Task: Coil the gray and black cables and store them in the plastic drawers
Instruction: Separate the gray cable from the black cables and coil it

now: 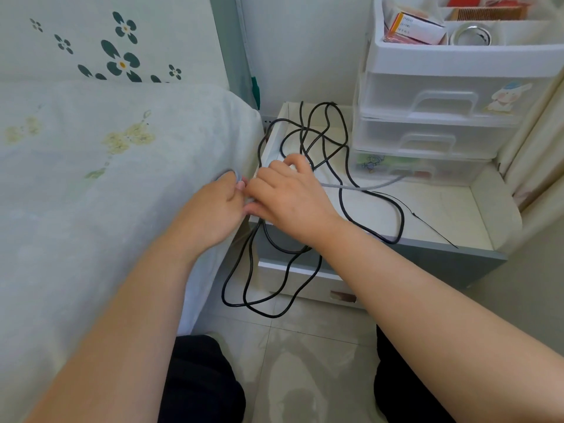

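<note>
Head view: frame centre.
Left hand (213, 206): pinching gray cable (363, 187).
Right hand (287, 193): fingers curled on it.
Black cable (341, 206): sprawled over surface (427, 209), uncoiled.

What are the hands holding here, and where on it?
Both the left hand and right hand grip the gray cable at its near, partly coiled end.

Gray cable (363, 187) mostly hidden under both hands; drawers (433, 123) edge-cropped.
</note>
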A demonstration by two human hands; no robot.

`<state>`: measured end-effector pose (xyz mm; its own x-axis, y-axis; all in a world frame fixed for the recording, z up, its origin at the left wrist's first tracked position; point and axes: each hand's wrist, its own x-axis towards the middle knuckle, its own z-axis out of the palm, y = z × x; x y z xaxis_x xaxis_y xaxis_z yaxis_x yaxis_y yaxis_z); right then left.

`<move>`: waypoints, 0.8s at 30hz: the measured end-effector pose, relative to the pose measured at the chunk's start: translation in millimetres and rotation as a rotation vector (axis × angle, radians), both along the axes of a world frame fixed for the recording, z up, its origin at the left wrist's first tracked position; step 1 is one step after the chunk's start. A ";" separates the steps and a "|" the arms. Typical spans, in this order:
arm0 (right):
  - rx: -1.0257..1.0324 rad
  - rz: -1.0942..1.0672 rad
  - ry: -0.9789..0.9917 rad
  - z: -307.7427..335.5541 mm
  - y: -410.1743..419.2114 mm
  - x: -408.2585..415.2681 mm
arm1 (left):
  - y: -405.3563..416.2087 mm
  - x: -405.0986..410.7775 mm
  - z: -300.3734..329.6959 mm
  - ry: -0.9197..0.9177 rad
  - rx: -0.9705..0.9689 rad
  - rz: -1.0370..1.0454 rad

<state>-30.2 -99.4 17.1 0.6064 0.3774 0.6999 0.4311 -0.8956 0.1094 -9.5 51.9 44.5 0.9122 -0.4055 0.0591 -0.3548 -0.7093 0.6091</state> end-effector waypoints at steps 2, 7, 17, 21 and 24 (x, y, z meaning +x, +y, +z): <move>0.038 -0.013 -0.009 9.7 -3.6 1.9 | 3.5 -5.4 5.0 0.077 -0.141 -0.022; 0.156 0.026 0.071 30.7 -19.9 4.6 | 18.8 -11.8 22.5 0.364 -0.509 -0.091; 0.114 -0.229 0.520 71.7 5.2 -36.2 | 30.1 -6.8 29.5 0.626 -0.882 -0.181; 0.488 -0.168 0.841 72.1 15.5 -44.5 | 26.7 -9.4 31.5 0.720 -0.944 -0.251; 0.693 -0.059 0.979 75.3 15.6 -46.6 | 24.5 -12.0 32.7 0.743 -0.969 -0.267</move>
